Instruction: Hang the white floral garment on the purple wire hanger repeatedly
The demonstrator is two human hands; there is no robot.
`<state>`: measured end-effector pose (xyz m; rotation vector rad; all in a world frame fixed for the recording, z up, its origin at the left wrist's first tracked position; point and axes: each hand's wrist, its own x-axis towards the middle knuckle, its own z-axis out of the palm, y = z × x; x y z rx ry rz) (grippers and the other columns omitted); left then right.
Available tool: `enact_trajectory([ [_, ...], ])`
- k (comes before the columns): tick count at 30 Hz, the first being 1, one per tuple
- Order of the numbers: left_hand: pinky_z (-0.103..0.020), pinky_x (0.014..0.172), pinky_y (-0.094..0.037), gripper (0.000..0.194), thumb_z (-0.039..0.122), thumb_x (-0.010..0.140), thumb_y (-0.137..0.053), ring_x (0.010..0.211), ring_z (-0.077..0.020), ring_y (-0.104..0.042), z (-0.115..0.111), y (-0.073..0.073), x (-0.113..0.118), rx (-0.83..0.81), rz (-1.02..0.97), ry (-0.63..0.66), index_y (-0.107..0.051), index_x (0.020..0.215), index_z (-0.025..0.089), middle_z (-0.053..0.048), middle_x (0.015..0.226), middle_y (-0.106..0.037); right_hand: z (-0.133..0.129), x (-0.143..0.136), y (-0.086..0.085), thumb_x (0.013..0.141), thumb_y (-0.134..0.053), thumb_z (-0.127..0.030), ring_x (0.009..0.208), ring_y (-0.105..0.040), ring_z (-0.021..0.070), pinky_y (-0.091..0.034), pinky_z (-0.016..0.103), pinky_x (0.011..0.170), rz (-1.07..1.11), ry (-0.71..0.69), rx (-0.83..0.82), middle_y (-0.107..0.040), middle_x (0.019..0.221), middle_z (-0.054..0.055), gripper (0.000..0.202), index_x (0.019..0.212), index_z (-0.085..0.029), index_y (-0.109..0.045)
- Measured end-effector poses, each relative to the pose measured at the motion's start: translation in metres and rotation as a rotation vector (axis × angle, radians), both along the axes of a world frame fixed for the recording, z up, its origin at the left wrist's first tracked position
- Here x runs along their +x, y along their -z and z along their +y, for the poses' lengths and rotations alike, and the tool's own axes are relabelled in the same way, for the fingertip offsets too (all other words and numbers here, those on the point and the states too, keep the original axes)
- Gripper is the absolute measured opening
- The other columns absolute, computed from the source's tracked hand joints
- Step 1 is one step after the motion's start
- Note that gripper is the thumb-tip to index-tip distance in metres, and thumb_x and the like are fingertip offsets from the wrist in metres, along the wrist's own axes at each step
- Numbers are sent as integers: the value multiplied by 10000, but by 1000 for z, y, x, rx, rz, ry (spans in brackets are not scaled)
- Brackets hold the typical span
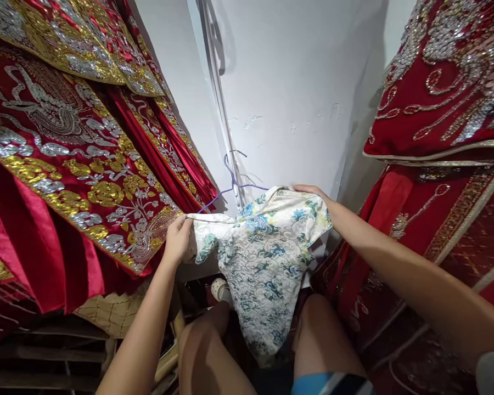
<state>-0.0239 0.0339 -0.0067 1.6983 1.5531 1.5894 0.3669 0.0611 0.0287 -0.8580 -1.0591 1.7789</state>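
Observation:
A white top with blue, green and yellow flowers (263,263) hangs spread out in front of my knees. My left hand (178,237) pinches the edge of its left sleeve. My right hand (315,192) grips the other shoulder near the neckline, most of its fingers hidden behind the cloth. A thin purple hanger (233,185) shows above the collar, its hook against the wall. One arm of the hanger slopes toward my left hand. The lower part of the hanger is behind the top, so I cannot tell whether it is inside the garment.
Red embroidered cloths with gold and silver sequins (66,137) hang at left. Beaded red garments (444,109) hang at right. A scuffed white wall (288,99) stands ahead. Below left are a wooden chair or bench (49,354) and a white shoe (219,288).

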Motion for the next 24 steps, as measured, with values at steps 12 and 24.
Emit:
enact_trajectory([
  [12,-255,679,-375,242,347,868,-453,754,-167,-515,-28,-55,22,127,195,55,-614,817,174,-24,796,-607,-7,-15,5,760,-763,-443,840,-729,252,-586,369,821,208,451,343,-750,780,41,263,824,-199,-691],
  [24,-246,554,-375,634,612,947,-387,554,-132,-483,-27,0,28,237,-517,36,-469,486,184,-33,554,-495,-170,-66,-20,894,-673,-479,1239,-614,245,-435,396,1091,-363,-514,1154,-689,1291,115,425,1227,-218,-720],
])
